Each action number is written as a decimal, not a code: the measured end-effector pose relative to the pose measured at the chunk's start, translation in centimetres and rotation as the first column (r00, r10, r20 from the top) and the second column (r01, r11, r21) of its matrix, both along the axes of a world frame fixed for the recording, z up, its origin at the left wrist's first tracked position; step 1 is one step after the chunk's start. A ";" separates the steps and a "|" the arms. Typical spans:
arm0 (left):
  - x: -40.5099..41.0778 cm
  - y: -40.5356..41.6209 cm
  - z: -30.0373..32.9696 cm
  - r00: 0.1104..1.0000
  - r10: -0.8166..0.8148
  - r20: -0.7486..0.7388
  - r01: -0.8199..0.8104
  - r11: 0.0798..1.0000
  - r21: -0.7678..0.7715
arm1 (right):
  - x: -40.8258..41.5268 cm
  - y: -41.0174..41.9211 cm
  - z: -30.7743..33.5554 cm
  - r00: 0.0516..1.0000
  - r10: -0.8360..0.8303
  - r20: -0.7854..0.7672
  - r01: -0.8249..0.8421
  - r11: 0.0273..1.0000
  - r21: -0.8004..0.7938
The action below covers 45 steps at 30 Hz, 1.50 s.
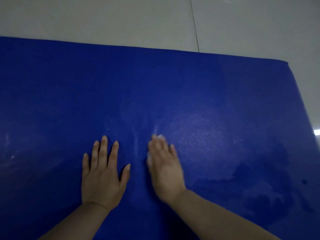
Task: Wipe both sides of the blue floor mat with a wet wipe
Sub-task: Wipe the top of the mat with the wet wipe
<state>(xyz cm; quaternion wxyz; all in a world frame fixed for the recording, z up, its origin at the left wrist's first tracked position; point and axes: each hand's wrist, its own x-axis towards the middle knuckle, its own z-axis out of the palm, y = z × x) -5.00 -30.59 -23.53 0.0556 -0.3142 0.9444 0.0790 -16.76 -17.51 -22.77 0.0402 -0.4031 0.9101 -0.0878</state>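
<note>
The blue floor mat point(155, 87) lies flat and fills most of the view. My left hand point(102, 172) rests on it with fingers spread and straight, palm down. My right hand point(164, 165), blurred by motion, lies flat just to the right of it and presses a white wet wipe point(160, 136) against the mat. Only slivers of the wipe show at the fingertips and along the hand's left edge. Pale damp streaks and patches mark the mat around and to the right of the hands.
A light grey tiled floor point(121, 19) shows beyond the mat's far edge, with a dark grout line point(194, 25) running away from me. The mat's far right corner point(286, 62) is in view, with more floor to its right.
</note>
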 end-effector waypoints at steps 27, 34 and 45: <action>0.1 -0.1 0.1 1.000 0.007 -0.028 -0.006 0.999 0.050 | -5.9 9.9 0.7 0.890 -0.455 -0.023 0.455 0.886 0.086; 0.0 -0.1 0.3 1.000 0.014 -0.018 -0.013 0.998 0.068 | 3.9 2.3 0.6 0.925 0.360 0.123 -0.367 0.930 0.036; 2.5 1.5 0.6 0.997 0.047 -0.060 -0.040 0.993 0.115 | -3.5 11.1 1.4 0.852 -0.514 0.093 0.505 0.856 0.105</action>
